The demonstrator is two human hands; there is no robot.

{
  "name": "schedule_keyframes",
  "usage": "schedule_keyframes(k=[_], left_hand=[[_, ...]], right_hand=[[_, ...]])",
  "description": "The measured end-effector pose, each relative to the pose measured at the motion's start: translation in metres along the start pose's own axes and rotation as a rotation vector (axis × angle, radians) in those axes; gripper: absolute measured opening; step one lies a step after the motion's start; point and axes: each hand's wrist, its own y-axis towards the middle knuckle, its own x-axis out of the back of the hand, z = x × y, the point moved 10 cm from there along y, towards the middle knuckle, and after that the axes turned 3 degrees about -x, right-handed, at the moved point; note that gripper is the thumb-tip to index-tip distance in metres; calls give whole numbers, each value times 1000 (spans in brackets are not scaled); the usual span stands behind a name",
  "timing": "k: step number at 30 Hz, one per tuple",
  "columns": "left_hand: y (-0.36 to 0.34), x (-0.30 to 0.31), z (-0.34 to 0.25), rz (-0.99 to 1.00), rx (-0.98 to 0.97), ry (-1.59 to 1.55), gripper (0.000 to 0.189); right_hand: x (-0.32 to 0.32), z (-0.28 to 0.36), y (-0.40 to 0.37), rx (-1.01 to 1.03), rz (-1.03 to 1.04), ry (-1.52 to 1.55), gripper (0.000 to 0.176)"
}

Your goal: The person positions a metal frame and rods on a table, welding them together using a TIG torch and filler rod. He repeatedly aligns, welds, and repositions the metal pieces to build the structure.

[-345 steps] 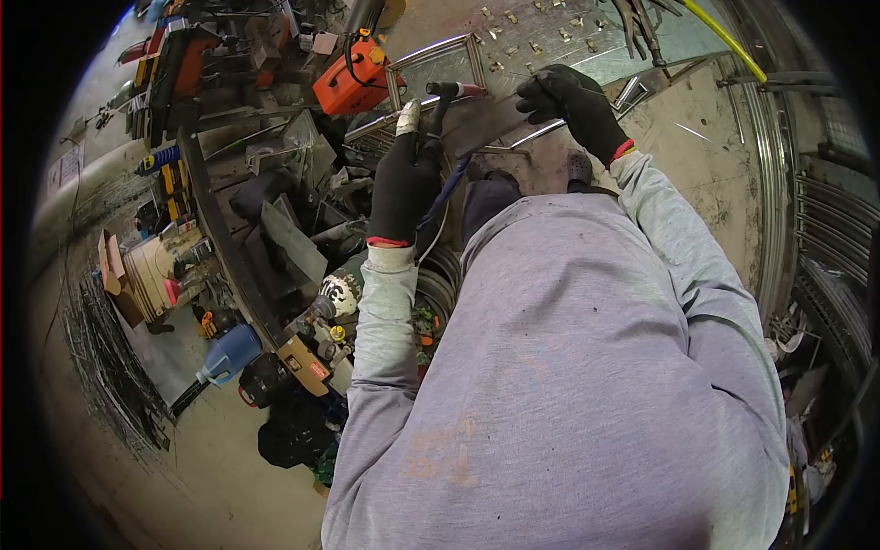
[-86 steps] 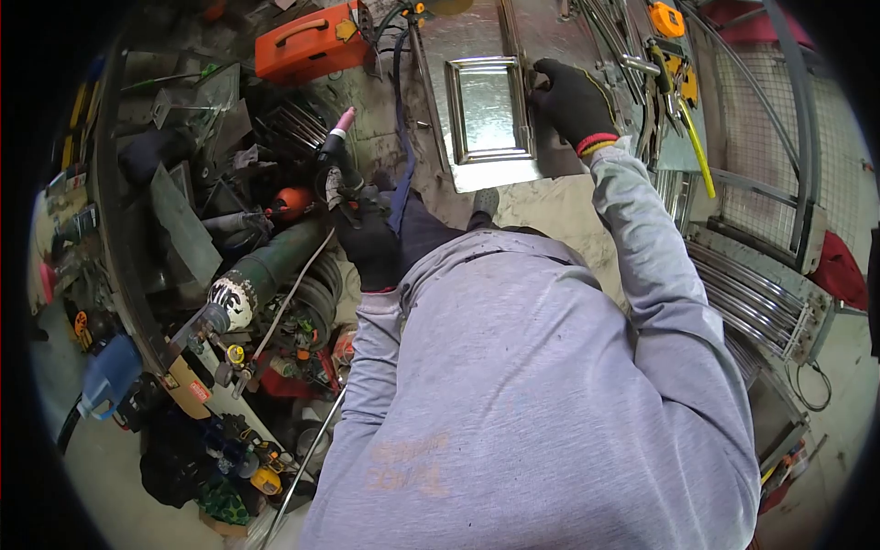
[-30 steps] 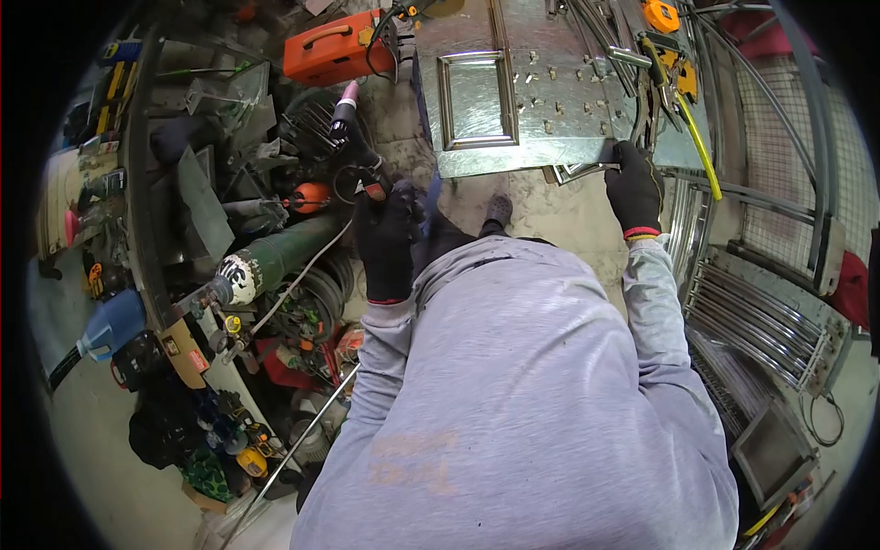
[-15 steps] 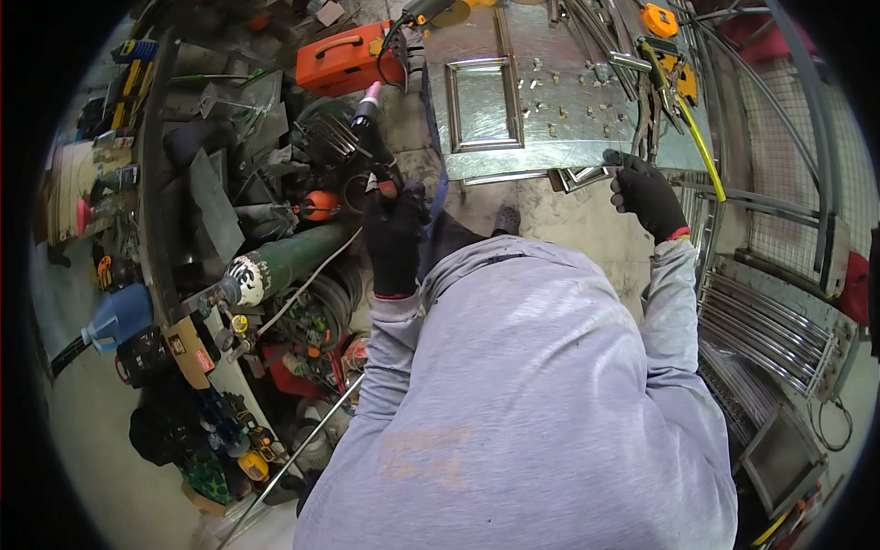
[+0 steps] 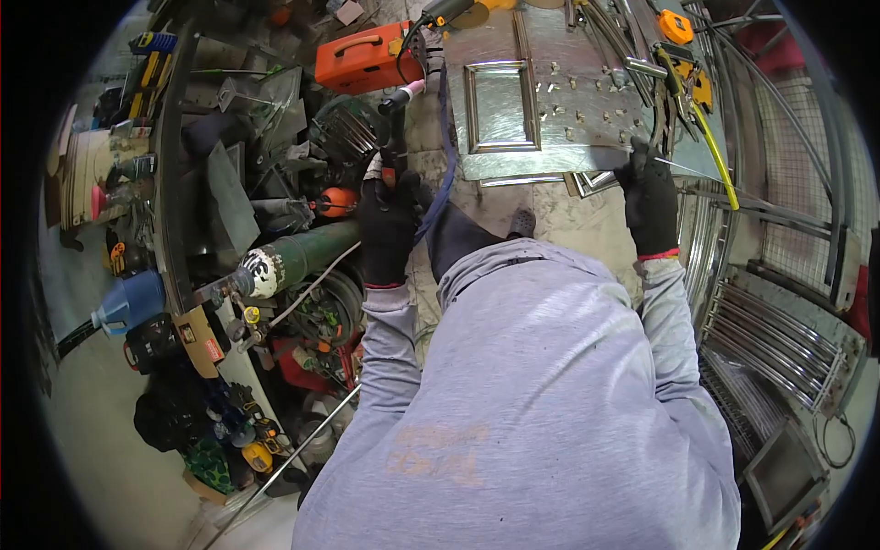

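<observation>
My left hand (image 5: 389, 229), in a black glove, is closed around the handle of a TIG welding torch (image 5: 396, 103) with a pink nozzle pointing up and to the right. A blue sleeve-like cable (image 5: 447, 137) hangs beside that hand. My right hand (image 5: 649, 202), gloved too, is at the near right edge of the metal work table (image 5: 587, 160). Its fingers are closed on a thin metal rod (image 5: 687, 169) that sticks out to the right. On the table lie a rectangular metal frame (image 5: 471, 110) and several small metal pieces (image 5: 579, 117).
An orange case (image 5: 353, 73) stands left of the table. Pliers (image 5: 674, 78), a yellow strip (image 5: 717, 160) and an orange tape measure (image 5: 676, 27) lie at the table's right. A green gas cylinder (image 5: 307, 255) and scrap metal fill the left side; metal racks (image 5: 779, 335) stand on the right.
My right hand has turned upright and shifted slightly, with the rod now showing to its right. The torch in my left hand has tilted further to the right. The view has shifted slightly.
</observation>
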Motion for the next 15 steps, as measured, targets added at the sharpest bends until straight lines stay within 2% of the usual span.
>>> schedule_keyframes(k=[1,2,4,5,7,8,9,10,11,13,15], left_hand=[[3,2,4,2,-3,0,29],[8,1,12,49,-13,-37,34],[11,-3,6,97,-27,-72,40],[11,-2,-2,76,-92,54,43],[15,-4,-9,63,-160,179,47],[17,-4,-22,12,-348,222,47],[13,-3,-38,-42,-534,263,46],[14,-1,-38,-41,-534,260,46],[17,-1,-30,25,-457,170,47],[18,-3,-29,92,-379,81,47],[18,-10,-19,156,-209,10,46]], right_hand=[[-3,-5,3,-102,8,180,37],[-8,-1,8,-99,8,184,37],[-32,17,15,-18,175,473,35],[-37,18,14,-15,173,475,35],[-66,70,-15,713,-20,-967,33],[-68,63,-18,711,-27,-971,33],[-57,43,-10,451,-12,-640,33],[-51,17,-4,194,4,-307,32],[-56,-17,-5,-158,94,388,33],[-71,-17,-12,-183,170,433,36],[-85,-20,-19,-239,236,481,42]])
